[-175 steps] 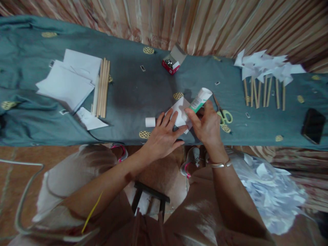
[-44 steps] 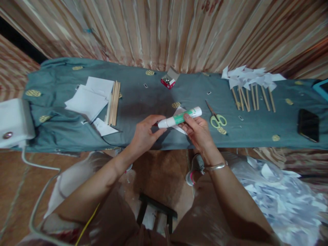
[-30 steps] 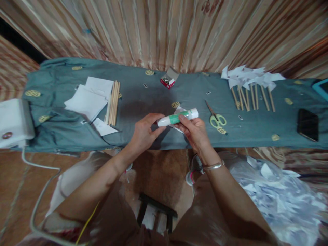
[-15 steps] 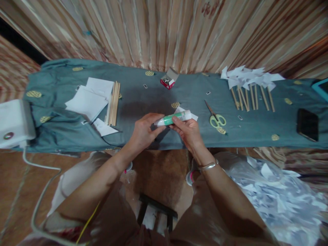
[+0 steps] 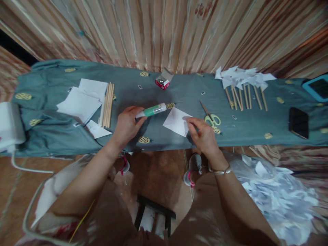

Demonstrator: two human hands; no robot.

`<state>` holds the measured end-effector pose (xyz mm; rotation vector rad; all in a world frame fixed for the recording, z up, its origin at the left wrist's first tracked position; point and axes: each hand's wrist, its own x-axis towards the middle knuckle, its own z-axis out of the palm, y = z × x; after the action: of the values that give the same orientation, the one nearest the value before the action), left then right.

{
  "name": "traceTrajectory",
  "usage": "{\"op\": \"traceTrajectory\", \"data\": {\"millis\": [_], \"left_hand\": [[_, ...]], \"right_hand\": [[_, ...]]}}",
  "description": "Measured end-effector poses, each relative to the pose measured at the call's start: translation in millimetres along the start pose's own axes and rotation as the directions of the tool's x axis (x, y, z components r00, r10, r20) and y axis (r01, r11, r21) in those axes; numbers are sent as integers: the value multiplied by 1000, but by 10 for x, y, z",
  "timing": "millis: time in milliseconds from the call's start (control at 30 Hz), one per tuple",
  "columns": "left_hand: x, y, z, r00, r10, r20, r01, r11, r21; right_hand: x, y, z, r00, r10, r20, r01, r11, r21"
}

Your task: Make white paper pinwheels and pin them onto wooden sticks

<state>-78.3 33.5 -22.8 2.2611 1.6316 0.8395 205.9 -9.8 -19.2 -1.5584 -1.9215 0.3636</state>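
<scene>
My left hand [image 5: 127, 124] is closed round the lower end of a green and white glue stick [image 5: 153, 110], which points to the right above the cloth. My right hand [image 5: 203, 134] pinches the right corner of a white square of paper [image 5: 176, 121] lying on the cloth. Fold lines show on that paper. Close to the right hand rest scissors [image 5: 212, 118] with pale green handles. Behind the paper stands an open red box [image 5: 162, 83] with small shiny metal pieces in it.
Left on the blue-green cloth [image 5: 133, 90] lie white paper sheets [image 5: 79, 104], a paper scrap [image 5: 96, 130] and wooden sticks [image 5: 109, 106]. Paper pinwheels [image 5: 241, 80] on sticks, a phone [image 5: 298, 122] and a blue-framed device [image 5: 319, 88] are right. A white machine [image 5: 11, 124] stands far left.
My hands have moved apart. The left hand has carried the glue stick leftward, while the right hand has let go of it and taken the paper's corner.
</scene>
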Motion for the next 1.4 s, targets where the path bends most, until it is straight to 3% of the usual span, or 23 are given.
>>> {"op": "traceTrajectory", "data": {"millis": [133,233,367,500,833,967,1233,1400], "left_hand": [[10,74,-16,998,54,14,-56,985,165],[-18,268,64,981,195,19,-195,967,164],[-97,558,310,879,461,120,-467,884,23],[-125,697,490,833,543,108,-547,837,12],[-142,710,487,798,585,146,-596,801,53],[-148,735,491,828,541,146,-550,835,30],[-219,755,463,865,482,140,-464,874,-141],[-249,745,462,885,444,138,-410,886,-218]], "right_hand": [[-93,46,9,993,-95,65,100,992,-72],[-127,57,36,989,-115,93,122,990,-68],[-172,28,41,988,-118,95,122,992,-36],[-209,-5,17,988,-123,95,123,992,0],[-240,-13,-41,990,-88,110,85,996,30],[-252,-42,-56,990,-82,118,75,995,59],[-209,-64,-74,979,76,192,-131,947,293],[-199,-43,-24,976,93,196,-145,952,271]]}}
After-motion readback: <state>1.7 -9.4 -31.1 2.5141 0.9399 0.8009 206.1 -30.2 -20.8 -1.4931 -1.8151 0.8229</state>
